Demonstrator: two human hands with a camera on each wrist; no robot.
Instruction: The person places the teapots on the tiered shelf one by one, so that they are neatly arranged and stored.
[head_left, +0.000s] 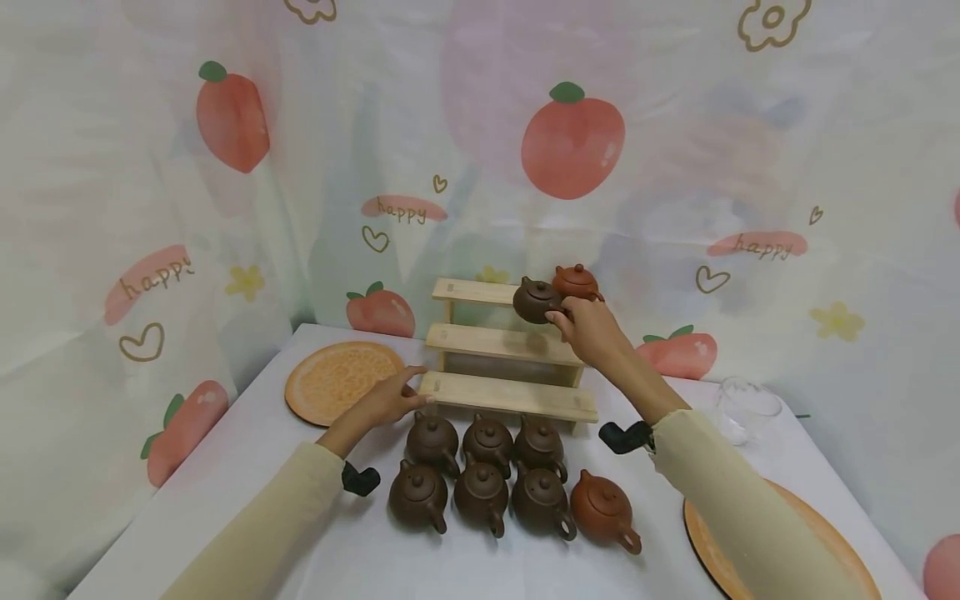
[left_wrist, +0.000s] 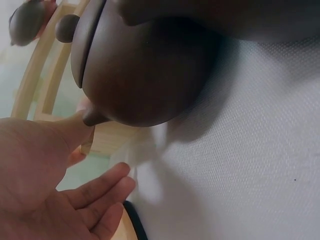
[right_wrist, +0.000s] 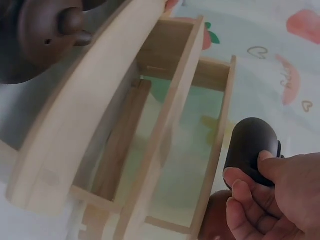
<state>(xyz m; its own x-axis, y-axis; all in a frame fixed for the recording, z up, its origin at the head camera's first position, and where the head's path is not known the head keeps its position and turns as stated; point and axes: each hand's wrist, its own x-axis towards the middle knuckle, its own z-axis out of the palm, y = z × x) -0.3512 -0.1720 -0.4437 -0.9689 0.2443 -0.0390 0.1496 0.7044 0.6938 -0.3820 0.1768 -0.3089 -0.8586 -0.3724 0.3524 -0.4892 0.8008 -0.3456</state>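
My right hand [head_left: 592,333] pinches a dark brown teapot [head_left: 536,301] by its handle, holding it over the top tier of a three-step wooden stand [head_left: 510,396]. In the right wrist view that teapot [right_wrist: 250,147] is beside the top board, with a reddish-brown teapot [right_wrist: 217,215] behind it. That reddish teapot [head_left: 576,281] sits at the right of the top tier. My left hand [head_left: 390,400] holds the left end of the lowest board between thumb and forefinger; its other fingers [left_wrist: 107,185] stretch out over the cloth. A dark teapot [left_wrist: 150,70] hides part of this grip.
Several dark teapots [head_left: 482,492] stand in two rows before the stand, with a reddish teapot [head_left: 603,507] at the front right. Round orange-patterned mats [head_left: 341,379] lie at left and right, the right one partly under my sleeve. A clear glass vessel [head_left: 746,408] stands at the right.
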